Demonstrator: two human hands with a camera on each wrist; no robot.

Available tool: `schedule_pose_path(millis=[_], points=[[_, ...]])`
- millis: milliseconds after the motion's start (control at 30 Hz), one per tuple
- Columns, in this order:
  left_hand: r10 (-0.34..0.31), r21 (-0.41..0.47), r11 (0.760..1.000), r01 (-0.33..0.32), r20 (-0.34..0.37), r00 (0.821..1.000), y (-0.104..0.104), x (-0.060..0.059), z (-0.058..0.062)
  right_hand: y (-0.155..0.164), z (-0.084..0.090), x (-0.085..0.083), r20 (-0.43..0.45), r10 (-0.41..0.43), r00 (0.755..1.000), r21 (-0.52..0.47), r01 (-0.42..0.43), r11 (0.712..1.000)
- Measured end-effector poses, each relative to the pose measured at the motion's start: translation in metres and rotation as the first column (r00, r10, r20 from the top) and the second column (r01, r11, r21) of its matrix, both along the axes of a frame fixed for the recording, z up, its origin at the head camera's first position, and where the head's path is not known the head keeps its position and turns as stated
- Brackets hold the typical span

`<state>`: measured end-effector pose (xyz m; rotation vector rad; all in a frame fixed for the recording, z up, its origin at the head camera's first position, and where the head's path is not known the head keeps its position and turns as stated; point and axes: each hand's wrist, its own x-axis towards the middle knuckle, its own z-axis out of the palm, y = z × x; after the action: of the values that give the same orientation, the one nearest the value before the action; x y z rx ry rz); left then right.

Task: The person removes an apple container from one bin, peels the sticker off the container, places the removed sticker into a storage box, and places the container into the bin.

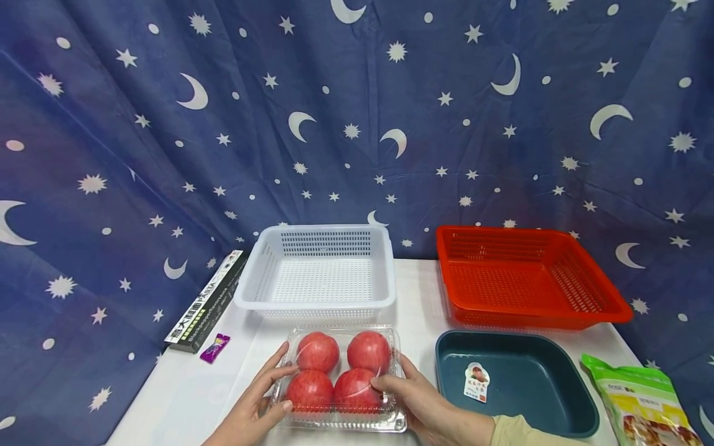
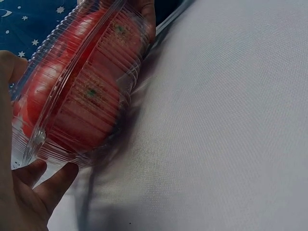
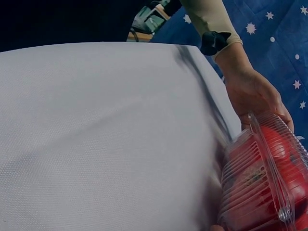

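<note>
A clear plastic clamshell box (image 1: 393,406) with several red apples (image 1: 317,352) inside is held between both hands, its lid down. On its left side, my left hand (image 1: 251,402) grips the box with fingers along the wall and the thumb at the near corner. My right hand (image 1: 426,399) holds the opposite side, thumb over the lid and fingers round the edge. The left wrist view shows the box (image 2: 72,96) tilted close over the white cloth, green-centred apple ends facing the ribbed wall.
Behind the box stands a white basket (image 1: 242,300), with a red basket (image 1: 538,319) to its right. A dark blue tray (image 1: 530,396) holding a label card (image 1: 476,382) lies nearer. A green-yellow bag (image 1: 641,402), long black-and-white box (image 1: 206,303) and purple packet (image 1: 214,348) flank the table.
</note>
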<state>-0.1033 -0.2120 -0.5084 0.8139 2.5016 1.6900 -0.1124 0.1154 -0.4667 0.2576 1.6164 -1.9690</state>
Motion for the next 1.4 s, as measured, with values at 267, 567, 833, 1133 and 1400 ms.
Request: schedule_pose_path(millis=[267,567,833,1133,1400], points=[[0.061,-0.039,0.998,-0.058,0.088,0.994,0.000,0.003,0.003,-0.001,-0.001,0.001,-0.001,-0.005,1.000,-0.014,0.005,1.000],[0.020,-0.062,0.998,-0.019,0.028,0.999,-0.001,0.005,0.008,0.003,0.001,0.001,0.013,-0.033,0.999,-0.013,0.034,0.999],[-0.049,-0.007,0.999,0.049,-0.141,0.989,-0.009,-0.003,0.013,0.012,0.013,0.002,0.015,-0.018,1.000,-0.010,0.019,1.000],[0.194,0.061,0.981,-0.186,-0.175,0.965,-0.030,-0.028,0.029,0.025,0.029,0.007,-0.064,-0.042,0.997,-0.013,0.041,0.999],[0.399,-0.061,0.906,-0.418,-0.203,0.894,-0.052,-0.064,0.040,0.033,0.049,0.007,-0.076,-0.039,0.996,0.022,0.041,0.999]])
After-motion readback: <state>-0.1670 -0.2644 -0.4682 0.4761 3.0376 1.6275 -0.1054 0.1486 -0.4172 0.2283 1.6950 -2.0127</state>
